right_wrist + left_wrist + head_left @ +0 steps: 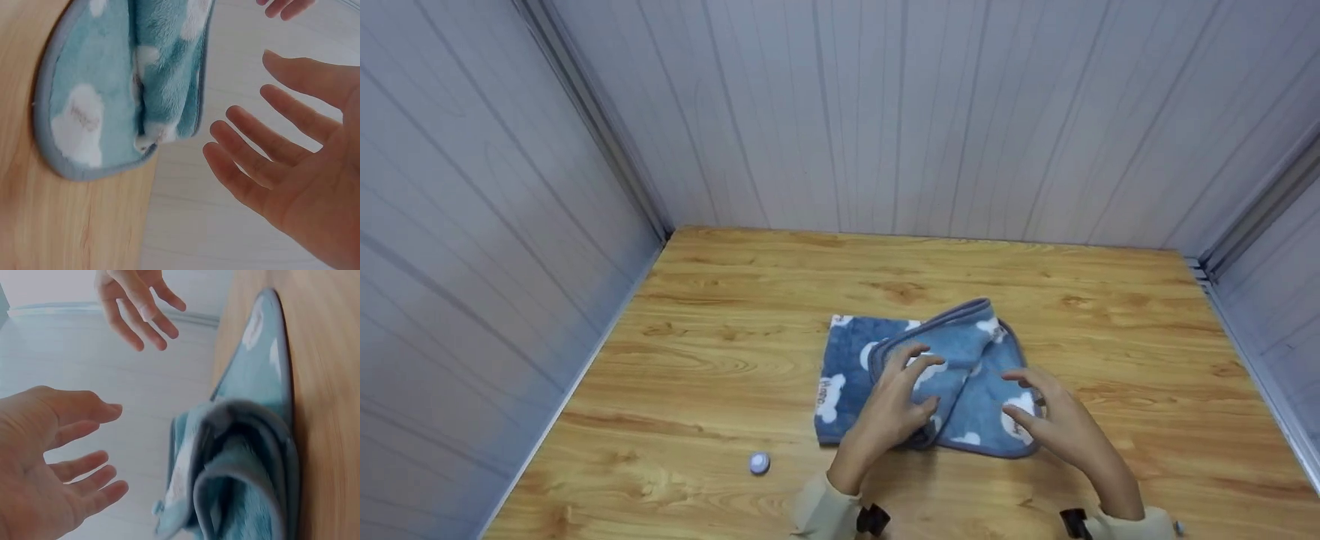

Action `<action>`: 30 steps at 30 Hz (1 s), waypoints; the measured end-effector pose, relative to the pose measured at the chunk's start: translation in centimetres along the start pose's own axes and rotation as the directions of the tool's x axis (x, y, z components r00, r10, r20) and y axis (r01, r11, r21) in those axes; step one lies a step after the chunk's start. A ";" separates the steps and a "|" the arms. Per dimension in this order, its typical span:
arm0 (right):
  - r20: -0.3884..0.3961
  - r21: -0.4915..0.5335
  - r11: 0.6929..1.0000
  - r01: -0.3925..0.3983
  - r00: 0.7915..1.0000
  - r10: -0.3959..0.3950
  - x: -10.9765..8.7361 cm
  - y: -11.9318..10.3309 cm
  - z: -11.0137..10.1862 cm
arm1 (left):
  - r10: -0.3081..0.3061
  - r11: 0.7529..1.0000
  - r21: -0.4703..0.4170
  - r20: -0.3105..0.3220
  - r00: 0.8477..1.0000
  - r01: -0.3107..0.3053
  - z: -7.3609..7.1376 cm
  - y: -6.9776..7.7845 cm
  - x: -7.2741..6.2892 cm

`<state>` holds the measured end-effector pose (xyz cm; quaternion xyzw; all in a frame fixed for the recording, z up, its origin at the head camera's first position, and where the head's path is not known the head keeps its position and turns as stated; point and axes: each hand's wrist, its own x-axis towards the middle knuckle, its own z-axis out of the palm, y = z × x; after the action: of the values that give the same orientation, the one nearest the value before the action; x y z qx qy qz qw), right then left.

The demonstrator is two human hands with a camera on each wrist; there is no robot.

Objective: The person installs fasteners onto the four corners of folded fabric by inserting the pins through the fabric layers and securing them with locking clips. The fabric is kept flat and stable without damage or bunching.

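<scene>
A blue fleece blanket with white cloud patches and grey-blue edging lies partly folded on the wooden table, one flap turned over across its middle. Above that flap, my left hand hovers with fingers spread and slightly bent, holding nothing. My right hand is over the blanket's right end, its fingers apart and nothing between them. In the left wrist view the blanket's folded layers curl up in loops, apart from the hand. The right wrist view shows the rounded corner flat on the table, the fingers clear of it.
A small round white-and-lilac object sits on the table left of the blanket. Part of another small object shows beside the right sleeve. Pale panelled walls enclose the table at the back and both sides.
</scene>
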<state>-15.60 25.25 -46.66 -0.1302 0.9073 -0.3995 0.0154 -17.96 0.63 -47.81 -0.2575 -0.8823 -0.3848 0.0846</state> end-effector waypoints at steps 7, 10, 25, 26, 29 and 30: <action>-0.050 -0.028 0.998 -0.049 0.998 0.048 -2.0 1.1 -0.9 | 0.101 0.995 -0.001 0.101 0.990 -0.101 0.8 1.3 -0.1; -0.048 -0.033 0.996 -0.086 0.995 0.084 -2.9 1.8 -1.5 | 0.127 0.992 -0.010 0.147 0.981 -0.127 1.3 1.5 -0.1; -0.051 -0.056 0.977 -0.205 0.978 0.203 -6.3 4.6 -3.2 | 0.132 0.991 -0.039 0.300 0.945 -0.126 3.4 2.6 0.1; -0.049 -0.059 0.975 -0.215 0.976 0.212 -6.4 4.7 -3.3 | 0.137 0.990 -0.034 0.305 0.942 -0.133 3.6 2.7 0.1; -0.048 -0.066 0.971 -0.231 0.972 0.228 -6.9 5.0 -3.4 | 0.153 0.988 -0.027 0.320 0.935 -0.153 3.9 2.8 0.2; -0.051 -0.067 0.970 -0.233 0.972 0.230 -7.0 5.0 -3.5 | 0.156 0.987 -0.025 0.325 0.933 -0.157 4.0 2.9 0.2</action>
<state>-10.41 32.73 -48.49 -0.0153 0.9304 -0.3643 0.0380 -16.46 5.25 -48.67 -0.3868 -0.8611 -0.3284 -0.0319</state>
